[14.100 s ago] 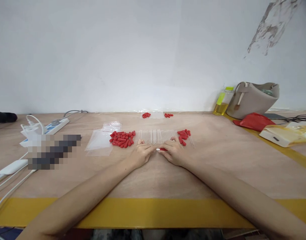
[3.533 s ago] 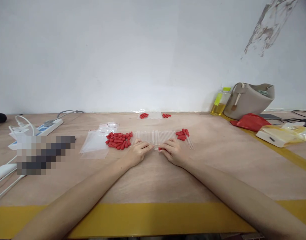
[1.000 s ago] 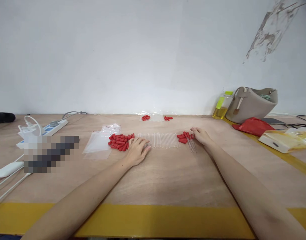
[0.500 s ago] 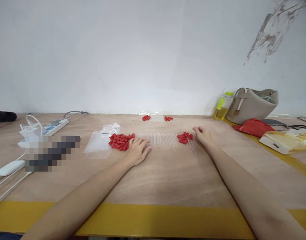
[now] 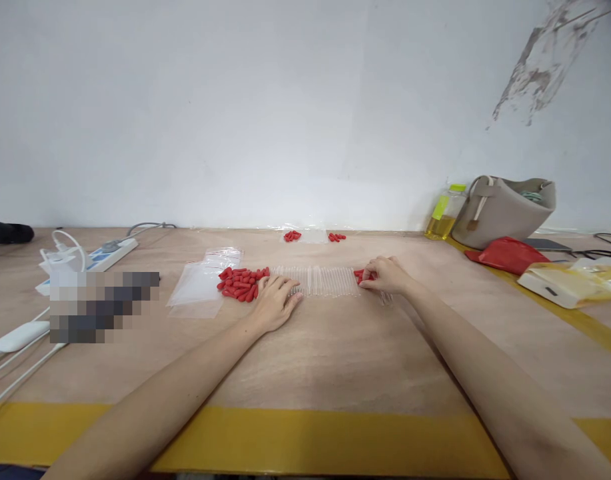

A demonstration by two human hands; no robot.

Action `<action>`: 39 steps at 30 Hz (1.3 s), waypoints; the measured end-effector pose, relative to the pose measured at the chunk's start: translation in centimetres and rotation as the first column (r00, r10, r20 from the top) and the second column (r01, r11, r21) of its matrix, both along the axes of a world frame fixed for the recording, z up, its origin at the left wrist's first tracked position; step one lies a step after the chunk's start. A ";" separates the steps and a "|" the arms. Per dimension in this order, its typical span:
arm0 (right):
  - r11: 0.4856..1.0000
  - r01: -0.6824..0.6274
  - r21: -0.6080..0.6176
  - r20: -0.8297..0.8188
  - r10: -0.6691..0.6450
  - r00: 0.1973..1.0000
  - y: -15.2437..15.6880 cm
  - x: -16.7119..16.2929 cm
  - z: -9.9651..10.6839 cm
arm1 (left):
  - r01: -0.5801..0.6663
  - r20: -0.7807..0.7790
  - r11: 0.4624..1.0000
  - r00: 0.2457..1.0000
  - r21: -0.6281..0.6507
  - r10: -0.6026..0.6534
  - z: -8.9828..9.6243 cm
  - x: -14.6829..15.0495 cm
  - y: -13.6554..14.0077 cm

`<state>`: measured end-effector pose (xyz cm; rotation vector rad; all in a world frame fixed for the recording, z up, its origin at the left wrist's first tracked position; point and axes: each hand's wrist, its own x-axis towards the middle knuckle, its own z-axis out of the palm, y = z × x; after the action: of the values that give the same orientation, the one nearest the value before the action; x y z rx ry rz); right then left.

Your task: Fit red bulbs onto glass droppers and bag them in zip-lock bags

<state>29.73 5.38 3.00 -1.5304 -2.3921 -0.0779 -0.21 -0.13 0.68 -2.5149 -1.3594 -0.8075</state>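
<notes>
My left hand point(image 5: 275, 300) lies with fingers spread over the left end of a row of clear glass dropper tubes point(image 5: 330, 281). Just left of it is a heap of red rubber bulbs point(image 5: 239, 285). At the row's right end, my right hand point(image 5: 388, 275) reaches into a small group of red rubber bulbs point(image 5: 358, 275), thumb and forefinger closed on one of them; the fingers partly hide it. Beneath this hand are a few droppers, of which only the clear glass tips point(image 5: 386, 299) show.
Clear plastic bags point(image 5: 198, 285) lie left of the heap. Toward the wall is a clear bag point(image 5: 312, 236) between two small red bulb groups. A power strip point(image 5: 112, 253) with cables is at left; a bottle point(image 5: 441, 217), a grey bag point(image 5: 505, 213) and a red pouch point(image 5: 508, 255) are at right.
My right hand has moved left and slightly down, from beside the red-capped droppers to the small bulb group, now covering the droppers' red ends. My left hand has stayed in place.
</notes>
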 end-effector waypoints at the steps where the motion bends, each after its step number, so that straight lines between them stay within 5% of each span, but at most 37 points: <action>1: 1.000 0.006 0.001 -0.017 -0.006 1.000 0.1 0.1 0.0 | -0.002 0.000 1.000 1.000 0.003 0.002 0.0 0.0 0.0; 9: 0.994 -0.105 0.032 -0.292 0.110 0.950 -1.8 -2.9 1.6 | -0.111 0.048 0.993 0.993 0.029 0.110 0.1 0.2 -0.1; 16: 0.892 -0.320 0.320 0.042 0.324 0.945 -7.5 -7.3 -1.1 | -0.301 -0.089 0.954 0.950 -0.008 0.299 1.3 2.5 2.0; 24: 0.901 -0.256 0.350 -0.107 0.310 0.945 -8.0 -6.1 -2.5 | -0.487 -0.155 0.870 0.868 -0.076 0.472 1.6 6.1 5.6; 33: 0.905 -0.252 0.344 -0.060 0.289 0.956 -7.9 -5.8 -2.8 | -0.479 -0.215 0.873 0.865 -0.085 0.454 1.9 7.7 5.8; 39: 0.925 -0.153 0.348 -0.192 0.230 0.954 -8.0 -6.0 -2.9 | -0.310 -0.194 0.950 0.935 -0.039 0.297 2.9 5.7 3.1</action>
<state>23.73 -2.58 0.10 -1.0842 -2.1978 -0.2331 5.51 3.02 3.62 -2.2747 -1.6758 -0.4586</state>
